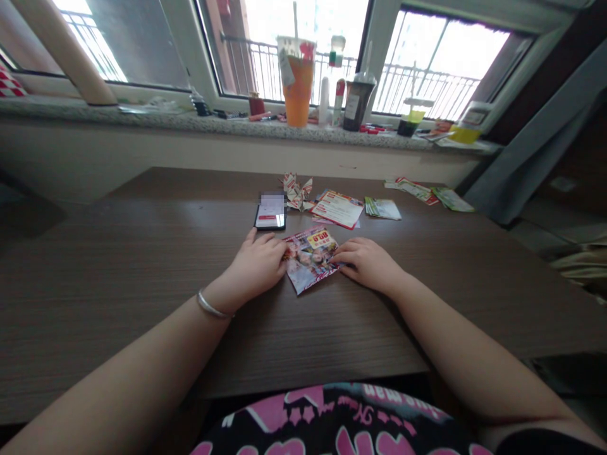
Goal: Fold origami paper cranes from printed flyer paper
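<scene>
Here, the left hand [258,262], a silver bangle [211,306] on its wrist, lies palm-down on the brown wood-grain worktop [118,272]. Its fingers are loosely spread and their tips touch the left edge of a folded glossy flyer [310,260]; it presses rather than grips. The flyer lies flat on the worktop between both hands, turned so one corner points toward the person. The right hand [367,262] is likewise palm-down and open, fingertips resting on the flyer's right edge, nothing clasped. Just beyond the left hand a smartphone [270,212] lies with its screen lit. Right of it stands a folded paper crane [296,193], then a red-and-white leaflet [337,208] and a small stack of green leaflets [382,208].
</scene>
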The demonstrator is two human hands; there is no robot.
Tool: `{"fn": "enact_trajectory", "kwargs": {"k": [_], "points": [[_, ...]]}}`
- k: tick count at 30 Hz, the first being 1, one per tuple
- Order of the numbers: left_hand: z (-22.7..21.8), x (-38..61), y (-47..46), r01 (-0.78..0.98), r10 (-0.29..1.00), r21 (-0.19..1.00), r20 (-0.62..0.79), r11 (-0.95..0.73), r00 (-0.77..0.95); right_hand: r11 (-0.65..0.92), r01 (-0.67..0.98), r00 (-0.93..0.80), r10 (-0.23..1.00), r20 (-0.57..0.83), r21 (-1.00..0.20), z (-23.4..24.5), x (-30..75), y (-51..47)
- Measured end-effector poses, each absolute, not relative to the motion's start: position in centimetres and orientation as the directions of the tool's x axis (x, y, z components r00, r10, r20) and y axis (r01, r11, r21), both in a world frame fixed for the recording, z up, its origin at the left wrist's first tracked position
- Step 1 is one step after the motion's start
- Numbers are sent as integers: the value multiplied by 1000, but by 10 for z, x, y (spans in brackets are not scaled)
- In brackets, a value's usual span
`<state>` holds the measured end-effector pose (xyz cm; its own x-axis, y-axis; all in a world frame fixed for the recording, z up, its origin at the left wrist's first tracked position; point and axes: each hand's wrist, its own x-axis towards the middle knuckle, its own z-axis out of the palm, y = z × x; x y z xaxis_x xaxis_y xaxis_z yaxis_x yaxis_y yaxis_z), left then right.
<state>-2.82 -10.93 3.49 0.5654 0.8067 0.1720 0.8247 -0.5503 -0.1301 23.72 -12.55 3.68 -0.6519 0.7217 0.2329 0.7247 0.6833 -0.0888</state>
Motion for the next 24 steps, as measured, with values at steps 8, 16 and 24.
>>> {"fn": "enact_trajectory", "kwargs": {"k": [8,16,24], "points": [[34,-33,-105,824,817,-140,116,-550,565,618,786,-602,771,208,-19,37,245,-124],[42,-33,-105,826,821,-147,110,-544,560,529,834,-510,847,147,-157,34,257,-115],[42,-36,-103,834,822,-85,142,-545,551,467,805,-456,882,122,-366,29,263,-109]]}}
